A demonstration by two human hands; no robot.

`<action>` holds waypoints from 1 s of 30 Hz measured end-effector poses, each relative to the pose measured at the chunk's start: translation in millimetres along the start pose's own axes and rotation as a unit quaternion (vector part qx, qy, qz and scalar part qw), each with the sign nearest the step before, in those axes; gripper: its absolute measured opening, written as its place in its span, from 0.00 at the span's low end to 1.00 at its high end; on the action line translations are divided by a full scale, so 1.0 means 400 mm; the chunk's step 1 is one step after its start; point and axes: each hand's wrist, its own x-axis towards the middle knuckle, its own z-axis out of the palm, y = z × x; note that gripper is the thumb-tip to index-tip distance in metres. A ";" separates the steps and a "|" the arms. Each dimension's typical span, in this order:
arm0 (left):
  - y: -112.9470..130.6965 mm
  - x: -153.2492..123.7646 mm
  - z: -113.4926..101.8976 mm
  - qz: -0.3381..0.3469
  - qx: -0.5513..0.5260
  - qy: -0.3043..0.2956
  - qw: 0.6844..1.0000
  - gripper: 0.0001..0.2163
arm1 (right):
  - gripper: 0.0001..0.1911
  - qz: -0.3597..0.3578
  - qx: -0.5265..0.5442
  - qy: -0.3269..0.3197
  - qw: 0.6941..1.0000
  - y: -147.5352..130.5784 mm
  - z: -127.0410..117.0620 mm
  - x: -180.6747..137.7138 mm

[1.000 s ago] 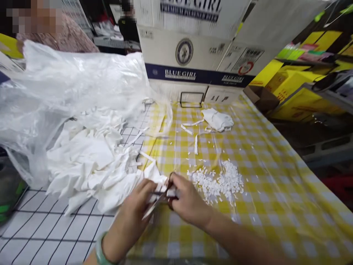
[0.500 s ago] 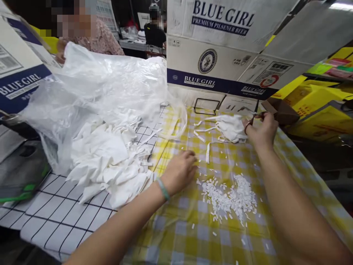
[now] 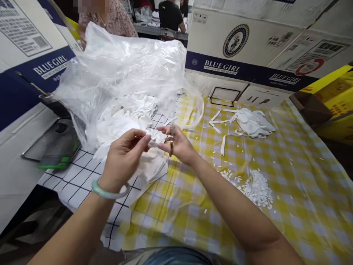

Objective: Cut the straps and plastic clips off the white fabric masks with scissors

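Observation:
My left hand [image 3: 125, 156], with a pale green bangle at its wrist, pinches a small white cloth piece [image 3: 156, 137] between thumb and fingers. Facing it, my right hand [image 3: 178, 145] reaches the other side of this piece, fingers partly spread. Brownish scissors [image 3: 171, 148] hang by a handle loop on the right hand; their blades are mostly hidden. Below and behind both hands lies a heap of white cloth pieces [image 3: 106, 127], partly under a clear plastic bag [image 3: 132, 62]. A smaller pile of white pieces with straps [image 3: 255, 123] rests to the right.
Small white clippings [image 3: 257, 189] are scattered on the yellow checked cover [image 3: 298, 176]. Beer cartons [image 3: 220, 44] stand at the back and left. A dark cup [image 3: 53, 103] and a grey, green-edged item [image 3: 56, 147] sit left. A person in a patterned top [image 3: 118, 18] is beyond the bag.
My right hand has moved left with the scissors, away from the strapped pile, which now lies free. My left hand has moved left to the heap and now holds a white cloth piece.

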 end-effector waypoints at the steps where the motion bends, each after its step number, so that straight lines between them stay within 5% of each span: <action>1: 0.041 -0.021 0.021 0.028 -0.077 0.012 0.997 0.03 | 0.21 -0.025 0.050 -0.023 0.998 -0.028 -0.008 -0.024; 5: 0.135 -0.120 0.127 0.198 -0.177 -0.105 0.958 0.04 | 0.18 -0.029 0.142 -0.008 0.989 -0.114 -0.078 -0.170; 8: 0.104 -0.211 0.178 0.233 -0.128 -0.187 0.946 0.06 | 0.16 0.019 0.133 0.056 0.989 -0.125 -0.129 -0.297; 11: 0.038 -0.298 0.165 0.252 -0.061 -0.267 0.928 0.06 | 0.14 0.066 0.094 0.084 0.990 -0.096 -0.142 -0.396; 14: -0.020 -0.345 0.107 0.143 -0.041 -0.286 0.947 0.03 | 0.14 0.106 0.048 0.073 0.990 -0.051 -0.115 -0.435; 18: -0.094 -0.317 0.059 -0.063 0.130 -0.104 0.984 0.12 | 0.16 0.130 0.024 0.094 0.987 -0.002 -0.047 -0.396; 21: -0.123 -0.270 0.068 -0.080 0.157 -0.059 0.982 0.12 | 0.18 0.119 0.029 0.105 0.987 0.023 -0.001 -0.341; 26: -0.032 -0.246 0.088 -0.090 -0.010 -0.096 0.991 0.10 | 0.17 0.044 0.015 0.065 0.997 0.019 0.010 -0.280; 30: 0.106 -0.227 0.057 -0.176 -0.225 -0.286 0.915 0.10 | 0.12 -0.041 0.024 -0.092 0.995 -0.049 -0.045 -0.240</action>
